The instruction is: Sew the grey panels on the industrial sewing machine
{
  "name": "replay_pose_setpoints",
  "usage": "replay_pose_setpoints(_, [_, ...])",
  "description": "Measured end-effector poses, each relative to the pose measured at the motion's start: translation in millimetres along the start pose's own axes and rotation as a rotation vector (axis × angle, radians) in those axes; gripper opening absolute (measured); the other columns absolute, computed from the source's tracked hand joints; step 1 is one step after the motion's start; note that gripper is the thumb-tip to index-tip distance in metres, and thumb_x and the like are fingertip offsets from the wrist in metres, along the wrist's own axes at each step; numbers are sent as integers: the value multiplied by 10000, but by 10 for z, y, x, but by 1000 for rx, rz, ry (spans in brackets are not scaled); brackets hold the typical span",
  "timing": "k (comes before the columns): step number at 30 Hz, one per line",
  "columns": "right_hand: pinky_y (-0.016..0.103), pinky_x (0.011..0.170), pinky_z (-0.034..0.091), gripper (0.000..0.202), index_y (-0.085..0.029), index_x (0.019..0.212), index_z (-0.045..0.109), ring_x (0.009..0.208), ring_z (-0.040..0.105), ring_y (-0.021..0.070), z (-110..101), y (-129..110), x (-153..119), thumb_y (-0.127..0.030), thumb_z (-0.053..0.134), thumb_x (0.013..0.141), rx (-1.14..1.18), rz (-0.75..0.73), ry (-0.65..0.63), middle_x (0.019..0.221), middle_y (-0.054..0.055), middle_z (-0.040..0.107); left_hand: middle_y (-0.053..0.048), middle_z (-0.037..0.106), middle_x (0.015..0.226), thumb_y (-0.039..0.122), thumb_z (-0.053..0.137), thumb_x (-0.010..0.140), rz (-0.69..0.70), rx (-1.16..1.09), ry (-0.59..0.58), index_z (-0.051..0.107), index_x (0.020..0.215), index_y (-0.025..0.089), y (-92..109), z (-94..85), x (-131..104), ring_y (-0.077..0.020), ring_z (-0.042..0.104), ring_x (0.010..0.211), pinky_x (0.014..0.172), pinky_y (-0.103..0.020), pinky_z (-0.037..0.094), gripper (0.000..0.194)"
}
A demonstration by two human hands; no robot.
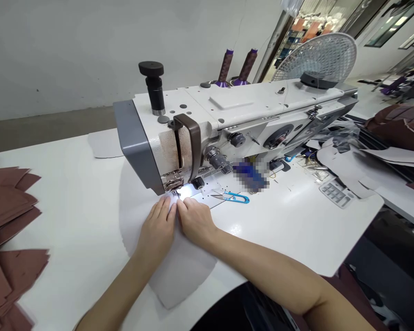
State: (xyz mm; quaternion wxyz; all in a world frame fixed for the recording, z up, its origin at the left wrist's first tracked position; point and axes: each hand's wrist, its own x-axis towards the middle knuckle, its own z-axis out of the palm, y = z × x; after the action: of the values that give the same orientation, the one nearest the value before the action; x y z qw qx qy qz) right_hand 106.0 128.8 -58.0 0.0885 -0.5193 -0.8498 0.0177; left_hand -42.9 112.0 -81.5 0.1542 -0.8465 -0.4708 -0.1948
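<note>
A light grey fabric piece lies on the white table under the needle area of a sewing machine. My left hand rests flat on this piece, fingers stretched toward the lit presser foot. Close beside it, my right hand has its fingers curled and pressed together at the fabric, just in front of the foot. Both hands partly cover the piece. Blue-handled thread snips lie to the right of my right hand.
Stacked brown fabric pieces lie at the left. Two brown thread cones and a white fan stand behind the machine. Grey pieces and brown material are piled at the right. The table's edge runs along the right front.
</note>
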Motion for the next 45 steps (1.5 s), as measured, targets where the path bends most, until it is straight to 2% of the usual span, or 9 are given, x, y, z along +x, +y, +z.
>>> replay_pose_setpoints(4, [281,512,253,121,-193,874,503,705,505,172,15,5,-6,-155,393,909,-12,42,20,815,45,554,-186,582,1247,76,309,884,-15,-15,-23,557,1183,64,-9,18,-4,-278,478,1245,996,-439,457,388])
replay_pose_setpoints(8, [279,520,276,148,-191,870,512,691,511,175,20,0,-11,-163,375,919,-8,98,-28,802,48,560,-196,565,1263,70,290,883,-31,-42,-35,560,1175,60,-42,44,12,-279,443,1274,1009,-454,443,397])
replay_pose_setpoints(15, [283,596,346,275,-168,1199,455,805,558,185,-26,7,-25,-205,391,935,99,191,-22,975,63,617,-161,580,1249,97,264,905,-49,-63,-25,572,1154,94,-95,58,28,-259,474,1243,979,-441,471,397])
replay_pose_setpoints(20, [279,550,296,160,-189,916,540,730,559,168,-50,35,-26,-244,393,948,133,231,-46,852,30,612,-122,590,1220,117,286,915,-58,-184,-42,512,1265,162,-64,-6,52,-242,498,1203,951,-416,484,418])
replay_pose_setpoints(24, [285,519,238,196,-187,845,535,692,530,168,23,36,-39,-216,375,955,37,168,-18,783,37,584,-125,597,1152,103,331,901,-37,-182,-37,546,1229,192,-65,-42,107,-244,532,1126,899,-401,499,403])
replay_pose_setpoints(28, [289,557,257,149,-180,863,550,729,500,176,51,35,-69,-151,413,913,-18,67,22,788,50,567,-144,592,1144,110,363,893,-4,-128,-20,592,1146,147,-71,-24,116,-255,528,1106,901,-405,497,344])
replay_pose_setpoints(32, [302,585,267,122,-179,915,568,735,475,182,16,40,-75,-136,463,871,-42,-6,47,790,47,560,-144,589,1137,107,346,892,-48,-157,-40,598,1123,144,-48,-14,120,-257,520,1108,904,-425,495,344])
replay_pose_setpoints(40, [307,604,301,186,-150,939,577,745,480,195,-38,22,11,-102,410,873,-42,-102,-10,796,70,572,-140,561,1164,102,361,881,-99,-227,-71,561,1158,145,-48,-25,156,-256,491,1132,958,-447,466,344])
replay_pose_setpoints(45, [302,603,339,200,-132,946,562,748,495,200,-40,13,59,-74,388,867,-44,-98,-30,797,82,570,-137,562,1177,111,369,885,-115,-221,-67,566,1147,157,-77,-11,178,-255,498,1124,940,-439,478,331])
